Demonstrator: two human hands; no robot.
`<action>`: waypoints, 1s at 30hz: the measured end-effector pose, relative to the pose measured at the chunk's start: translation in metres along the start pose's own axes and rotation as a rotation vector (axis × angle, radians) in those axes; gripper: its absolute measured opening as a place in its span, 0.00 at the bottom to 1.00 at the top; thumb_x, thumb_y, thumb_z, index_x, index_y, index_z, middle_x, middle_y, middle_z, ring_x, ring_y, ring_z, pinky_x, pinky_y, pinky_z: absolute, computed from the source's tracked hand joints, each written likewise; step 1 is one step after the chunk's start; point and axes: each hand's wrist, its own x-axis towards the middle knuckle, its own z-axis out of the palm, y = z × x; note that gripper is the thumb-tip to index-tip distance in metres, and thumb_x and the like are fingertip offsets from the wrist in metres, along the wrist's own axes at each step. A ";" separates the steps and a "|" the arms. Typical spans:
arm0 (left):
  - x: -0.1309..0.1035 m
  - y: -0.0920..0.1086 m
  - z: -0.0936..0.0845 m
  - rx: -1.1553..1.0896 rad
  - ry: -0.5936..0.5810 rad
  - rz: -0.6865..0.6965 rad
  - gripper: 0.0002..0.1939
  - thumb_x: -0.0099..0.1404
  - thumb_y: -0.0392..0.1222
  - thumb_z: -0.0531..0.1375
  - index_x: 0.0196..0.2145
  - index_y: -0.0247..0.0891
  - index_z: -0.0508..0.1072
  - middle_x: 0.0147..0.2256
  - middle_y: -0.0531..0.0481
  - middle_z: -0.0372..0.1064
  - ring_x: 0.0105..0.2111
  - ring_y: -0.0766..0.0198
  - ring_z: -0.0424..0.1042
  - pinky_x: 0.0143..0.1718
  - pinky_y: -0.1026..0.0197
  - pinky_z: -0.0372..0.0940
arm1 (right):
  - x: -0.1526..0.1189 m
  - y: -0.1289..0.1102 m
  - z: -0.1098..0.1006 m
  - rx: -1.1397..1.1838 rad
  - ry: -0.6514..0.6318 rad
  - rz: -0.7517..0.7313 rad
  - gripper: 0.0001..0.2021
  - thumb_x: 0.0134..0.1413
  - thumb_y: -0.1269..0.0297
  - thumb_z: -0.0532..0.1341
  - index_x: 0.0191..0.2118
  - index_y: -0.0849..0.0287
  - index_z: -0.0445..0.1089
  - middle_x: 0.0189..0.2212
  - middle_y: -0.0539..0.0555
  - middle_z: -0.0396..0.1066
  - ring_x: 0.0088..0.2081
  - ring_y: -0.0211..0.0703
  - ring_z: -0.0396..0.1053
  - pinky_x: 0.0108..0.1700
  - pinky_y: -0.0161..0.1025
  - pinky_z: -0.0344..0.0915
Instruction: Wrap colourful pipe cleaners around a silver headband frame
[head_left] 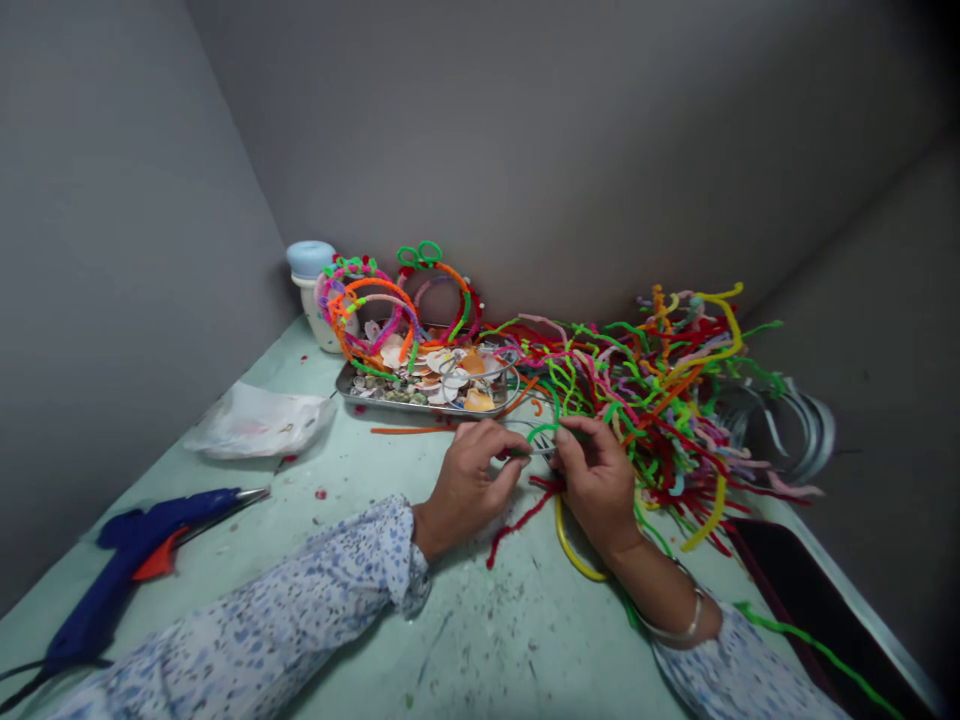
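Observation:
Near the middle of the pale green table point(360, 630), my left hand point(476, 478) pinches one end of a thin grey band point(541, 451). My right hand point(600, 482) is closed on the band's other side and on a green pipe cleaner point(541, 431), which curves up between the hands. A dark red pipe cleaner point(517, 530) lies on the table below the hands. Beside my right wrist a yellow curved piece point(574, 550) passes partly under the arm.
Behind the hands stands a metal tray point(420, 405) of shells, with wrapped headbands point(382, 290) and a bottle point(311, 262). Right lies a heap of pipe cleaners point(637, 370), grey bands point(814, 430) and a dark flat object point(810, 600). Left are a plastic bag point(259, 420) and blue glue gun point(112, 585).

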 end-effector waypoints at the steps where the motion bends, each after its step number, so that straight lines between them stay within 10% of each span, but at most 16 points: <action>1: 0.000 0.000 0.000 -0.002 0.003 -0.001 0.05 0.63 0.33 0.60 0.37 0.40 0.73 0.35 0.49 0.74 0.38 0.60 0.71 0.43 0.55 0.61 | 0.000 0.000 0.000 0.005 0.003 0.003 0.10 0.58 0.59 0.61 0.42 0.57 0.70 0.30 0.51 0.72 0.25 0.39 0.69 0.29 0.38 0.69; 30: 0.000 -0.002 0.002 0.004 0.026 -0.016 0.04 0.64 0.36 0.62 0.38 0.38 0.75 0.36 0.48 0.76 0.39 0.60 0.72 0.44 0.54 0.63 | 0.001 -0.003 0.002 0.065 0.025 0.044 0.13 0.55 0.58 0.64 0.43 0.56 0.67 0.27 0.49 0.70 0.24 0.40 0.70 0.26 0.37 0.69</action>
